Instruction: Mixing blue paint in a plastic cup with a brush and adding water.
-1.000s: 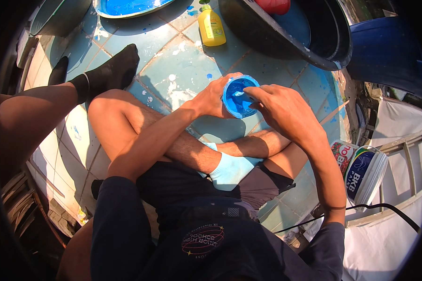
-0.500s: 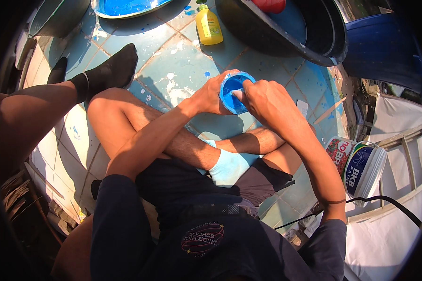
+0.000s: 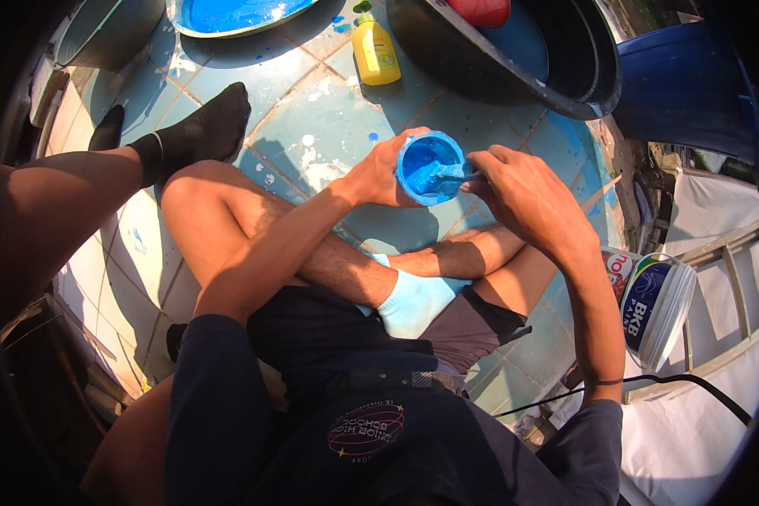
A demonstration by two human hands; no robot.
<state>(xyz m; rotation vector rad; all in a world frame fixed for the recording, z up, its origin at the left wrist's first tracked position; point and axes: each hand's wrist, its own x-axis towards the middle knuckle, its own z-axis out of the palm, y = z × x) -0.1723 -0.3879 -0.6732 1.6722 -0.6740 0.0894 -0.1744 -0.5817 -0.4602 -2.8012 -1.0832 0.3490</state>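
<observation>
A small blue cup (image 3: pixel 416 160) of blue paint sits in my left hand (image 3: pixel 384 169), its mouth turned up toward me. My right hand (image 3: pixel 510 190) is closed around the handle of a flat stirring tool (image 3: pixel 449 175), whose paint-coated end rests inside the cup at its right side. Both hands are held above my crossed legs and light blue socks (image 3: pixel 417 304).
Another person's leg and black-socked foot (image 3: pixel 202 126) lie left. Beyond are a blue paint tray (image 3: pixel 228 13), yellow bottle (image 3: pixel 378 55), green tub (image 3: pixel 114 38), black basin (image 3: pixel 582 97) holding a red container (image 3: pixel 476 8), and blue plastic object (image 3: pixel 675 88). A paint bucket (image 3: pixel 649 316) stands right.
My right hand first moved over the cup, hiding more of the tool, then drew back rightward, exposing the coated end. My left hand and cup shifted only slightly.
</observation>
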